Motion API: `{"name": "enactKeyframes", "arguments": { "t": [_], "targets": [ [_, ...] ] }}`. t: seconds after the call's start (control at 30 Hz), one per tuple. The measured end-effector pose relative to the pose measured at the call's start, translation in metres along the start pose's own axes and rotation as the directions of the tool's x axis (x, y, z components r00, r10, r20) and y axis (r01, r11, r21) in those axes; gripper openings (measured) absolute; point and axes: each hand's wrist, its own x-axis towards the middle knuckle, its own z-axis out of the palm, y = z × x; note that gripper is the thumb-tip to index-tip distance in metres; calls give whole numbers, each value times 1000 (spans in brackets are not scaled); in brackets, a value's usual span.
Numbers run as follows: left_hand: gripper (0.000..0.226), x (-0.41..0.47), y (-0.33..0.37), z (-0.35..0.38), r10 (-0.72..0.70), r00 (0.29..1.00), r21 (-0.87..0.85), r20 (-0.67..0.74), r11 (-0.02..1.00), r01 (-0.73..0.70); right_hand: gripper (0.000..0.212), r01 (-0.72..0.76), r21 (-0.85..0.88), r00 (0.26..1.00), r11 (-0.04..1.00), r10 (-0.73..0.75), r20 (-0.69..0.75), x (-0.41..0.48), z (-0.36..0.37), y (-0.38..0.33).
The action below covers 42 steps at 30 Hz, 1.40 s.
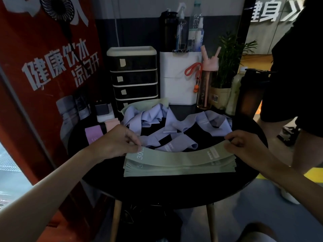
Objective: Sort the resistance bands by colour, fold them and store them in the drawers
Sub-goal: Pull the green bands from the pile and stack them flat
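Drawer unit (133, 75) at back of table: stacked dark fronts, cream frame, paper tag on each; contents not visible. White box (178, 77) just beside it, bottles rising at its top.

Left hand (113, 144) and right hand (244, 145) each pinch one end of flat green band (176, 157), held taut over neat stack of green bands (178, 169) at front of round black table (157, 189).

Behind stack: loose tangled heap of lilac bands (157, 123), smooth, ribbon-like. Folded pink and purple bands (95, 134) at left edge.

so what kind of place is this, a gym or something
Probably a gym corner: resistance bands lie on a round table, drink bottles stand by a drawer unit, and a wall sign reads fitness in Chinese.
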Motion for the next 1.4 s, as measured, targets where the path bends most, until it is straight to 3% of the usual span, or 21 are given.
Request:
{"name": "enactKeyframes", "arguments": {
  "t": [0.37,0.53,0.67,0.73,0.9,1.0,1.33,1.4],
  "targets": [
    [7,1,-14,6,81,996,144,34,986,-85,14,28,-2,998,1000,-28,65,-6,2,9],
    [4,-3,-17,7,129,990,201,61,970,-139,13,65,-87,994,994,-57,97,-6,3,16],
    [27,-11,-24,5,178,969,327,173,917,-227,22,182,-93,980,979,-172,100,-7,-2,8],
    [36,-14,-29,5,188,962,344,199,906,-248,27,262,-100,952,960,-239,193,-6,-6,8],
    [33,-17,-33,9,280,946,234,167,920,-313,36,290,-102,888,951,-228,399,-3,-5,8],
    [27,-18,-37,12,282,950,183,137,935,-304,39,312,-39,873,949,-270,406,-4,-1,8],
    [26,-17,-48,16,294,949,128,118,943,-308,27,304,-71,874,950,-248,418,-3,-3,10],
    [26,-17,-53,16,300,947,106,117,944,-313,35,306,-66,874,950,-253,415,-4,-3,9]
  ]
}}
